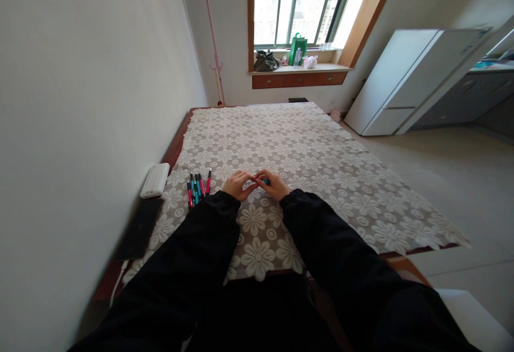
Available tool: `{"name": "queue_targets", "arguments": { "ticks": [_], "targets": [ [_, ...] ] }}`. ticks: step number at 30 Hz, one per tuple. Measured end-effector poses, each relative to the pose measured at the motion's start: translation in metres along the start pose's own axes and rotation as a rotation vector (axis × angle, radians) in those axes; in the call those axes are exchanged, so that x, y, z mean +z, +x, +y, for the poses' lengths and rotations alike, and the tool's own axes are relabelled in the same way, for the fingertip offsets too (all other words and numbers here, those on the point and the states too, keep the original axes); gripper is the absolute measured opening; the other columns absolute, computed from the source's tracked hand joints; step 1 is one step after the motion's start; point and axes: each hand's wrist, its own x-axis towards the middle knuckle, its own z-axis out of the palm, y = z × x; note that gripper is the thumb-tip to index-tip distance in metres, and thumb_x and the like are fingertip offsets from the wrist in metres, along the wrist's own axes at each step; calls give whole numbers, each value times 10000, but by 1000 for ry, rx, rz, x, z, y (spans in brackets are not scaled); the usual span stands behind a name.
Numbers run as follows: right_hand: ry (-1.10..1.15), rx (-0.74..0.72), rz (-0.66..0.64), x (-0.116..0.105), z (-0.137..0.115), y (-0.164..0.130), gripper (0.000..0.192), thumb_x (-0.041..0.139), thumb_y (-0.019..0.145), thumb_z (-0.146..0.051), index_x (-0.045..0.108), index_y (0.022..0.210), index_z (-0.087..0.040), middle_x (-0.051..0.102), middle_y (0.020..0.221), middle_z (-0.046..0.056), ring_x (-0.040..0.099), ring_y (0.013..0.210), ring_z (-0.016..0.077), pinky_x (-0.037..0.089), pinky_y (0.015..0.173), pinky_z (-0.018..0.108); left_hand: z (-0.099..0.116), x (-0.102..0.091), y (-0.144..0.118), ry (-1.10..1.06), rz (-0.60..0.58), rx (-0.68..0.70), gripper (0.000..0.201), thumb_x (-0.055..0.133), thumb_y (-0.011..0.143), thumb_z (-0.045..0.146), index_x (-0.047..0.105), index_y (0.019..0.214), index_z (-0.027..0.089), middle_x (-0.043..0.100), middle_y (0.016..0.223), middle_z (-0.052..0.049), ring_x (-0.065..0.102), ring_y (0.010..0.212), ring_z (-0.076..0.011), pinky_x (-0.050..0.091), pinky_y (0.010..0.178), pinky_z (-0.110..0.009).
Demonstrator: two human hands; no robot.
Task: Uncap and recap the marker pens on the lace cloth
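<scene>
Over the lace tablecloth, my left hand (240,185) and my right hand (273,184) meet at the fingertips. A small teal piece (266,181) shows between the fingers of my right hand, looking like part of a pen; most of it is hidden. My left thumb and index finger are pinched together at the right hand's fingertips, and what they hold is too small to make out. To the left of my left hand lies a group of several pens (196,187), red and teal with black parts, side by side on the cloth.
A white power bank (155,180) and a dark phone-like slab (139,229) with a white cable (119,282) lie along the table's left edge by the wall. The lace tablecloth (257,137) covers the table. Beyond stand a pink coat rack (211,25) and a white fridge (413,79).
</scene>
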Motion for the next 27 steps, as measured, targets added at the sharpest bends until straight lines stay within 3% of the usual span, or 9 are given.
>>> {"name": "queue_targets", "arguments": {
  "ticks": [4,7,11,14,22,27],
  "targets": [
    [4,29,-3,1,3,1,204,615,906,-423,590,941,-224,752,845,-5,634,705,141,471,719,280,-2,1,0,-3,18,19,42,686,961,262,682,977,223,732,942,-31,668,943,-200,559,865,-342],
    [-50,45,-13,1,2,0,204,617,895,-399,583,1000,-228,752,878,-6,596,654,131,461,680,278,-1,-1,2,23,26,13,51,629,982,237,678,973,225,729,942,-37,662,943,-202,558,851,-340],
    [-160,-98,-28,-3,-2,-1,251,510,870,-236,501,1120,-221,728,1005,44,643,856,189,481,816,336,6,-5,4,34,99,-14,90,586,999,255,667,977,224,729,944,-44,663,937,-200,558,864,-347],
    [-276,-154,-8,-5,-3,-1,144,431,890,-208,476,1026,-220,670,933,59,619,872,216,470,849,370,9,-7,5,15,121,9,95,575,1002,258,662,982,225,727,946,-45,661,927,-196,559,857,-347],
    [-321,-246,-31,-3,9,1,130,493,943,-255,570,1036,-206,667,981,91,621,908,221,488,855,363,3,-2,3,-33,104,56,61,602,989,238,662,984,230,716,925,-36,665,913,-192,560,837,-336],
    [-297,-228,22,-3,9,0,138,517,936,-222,582,1057,-208,675,986,80,627,910,205,502,851,345,6,-6,4,-17,162,42,82,588,992,202,665,989,229,721,933,-35,665,900,-189,556,828,-327]
  ]
}}
